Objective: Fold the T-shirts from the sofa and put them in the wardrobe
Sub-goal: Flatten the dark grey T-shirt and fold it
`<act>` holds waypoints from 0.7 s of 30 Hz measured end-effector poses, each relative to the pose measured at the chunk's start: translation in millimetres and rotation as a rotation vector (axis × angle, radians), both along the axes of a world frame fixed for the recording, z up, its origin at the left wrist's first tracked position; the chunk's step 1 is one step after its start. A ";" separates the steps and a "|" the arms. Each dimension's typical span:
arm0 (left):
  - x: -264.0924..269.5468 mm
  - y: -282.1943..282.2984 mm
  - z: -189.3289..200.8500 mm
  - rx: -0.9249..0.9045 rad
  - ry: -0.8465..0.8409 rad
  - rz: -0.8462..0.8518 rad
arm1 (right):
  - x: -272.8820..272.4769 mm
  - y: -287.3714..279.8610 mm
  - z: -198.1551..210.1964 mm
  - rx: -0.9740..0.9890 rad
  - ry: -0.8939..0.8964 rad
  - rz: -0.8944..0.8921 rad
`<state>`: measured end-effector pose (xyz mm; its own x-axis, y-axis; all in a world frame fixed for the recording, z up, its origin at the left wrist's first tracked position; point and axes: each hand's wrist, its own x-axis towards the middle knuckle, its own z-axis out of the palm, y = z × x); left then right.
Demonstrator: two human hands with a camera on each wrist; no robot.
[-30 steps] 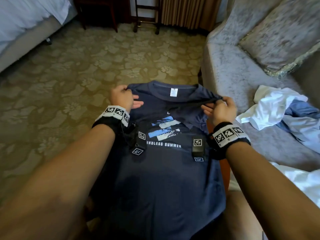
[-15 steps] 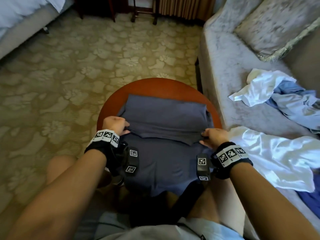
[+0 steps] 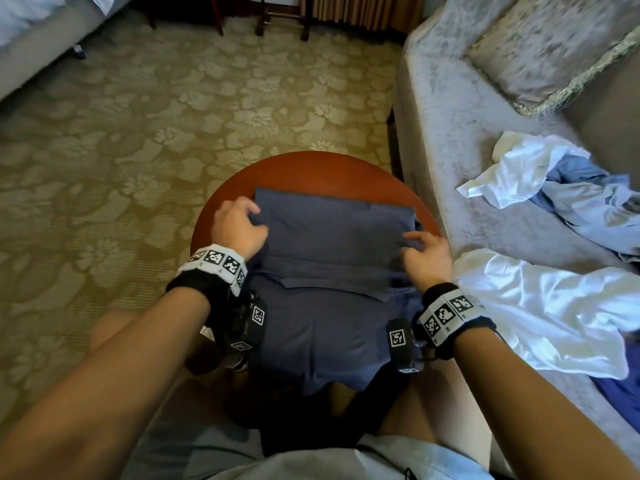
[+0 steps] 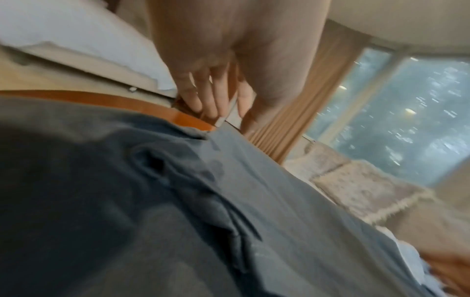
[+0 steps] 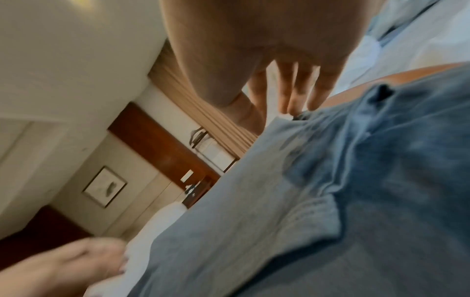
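Observation:
A navy T-shirt [image 3: 332,237] lies on a round wooden table [image 3: 311,171], its upper half folded toward me so the plain back faces up; the lower part hangs off the near edge over my knees. My left hand [image 3: 239,226] rests on the left end of the folded part, and in the left wrist view its fingers [image 4: 203,100] reach nearly straight to the cloth edge. My right hand [image 3: 424,251] lies on the right end with its fingers [image 5: 295,94] extended, tips touching the fabric [image 5: 356,180]. Neither hand grips the cloth.
The grey sofa [image 3: 450,133] stands close on the right, carrying a crumpled white and light-blue heap [image 3: 540,181], a white garment [image 3: 554,306] beside my right wrist and a dark blue one [image 3: 620,393]. A cushion [image 3: 554,46] leans at its back. Patterned carpet spreads left; a bed [image 3: 34,36] is far left.
The shirt's collar half was folded down toward me over the print. Both hands then let go of the flap's near edge and slid forward to its two ends.

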<state>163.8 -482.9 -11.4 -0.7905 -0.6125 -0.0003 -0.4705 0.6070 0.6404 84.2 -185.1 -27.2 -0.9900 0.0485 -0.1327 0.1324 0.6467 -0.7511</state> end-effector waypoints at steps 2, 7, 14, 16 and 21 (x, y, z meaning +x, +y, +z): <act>-11.4 14.7 -0.6 0.005 0.011 -0.251 | 2.2 -18.4 -4.0 0.032 -0.020 0.229; -24.8 41.0 -28.7 -0.199 -0.588 -0.647 | 9.2 -47.3 -22.8 0.498 -0.277 0.605; -58.7 21.6 -37.8 -0.287 -0.700 -0.663 | -44.1 -64.6 -22.5 0.591 -0.347 0.678; -75.7 16.6 -40.0 -0.298 -0.705 -0.642 | -62.1 -74.2 -22.8 0.601 -0.346 0.673; -117.0 1.3 -39.8 -0.293 -0.722 -0.623 | -103.5 -91.7 -22.3 0.607 -0.356 0.663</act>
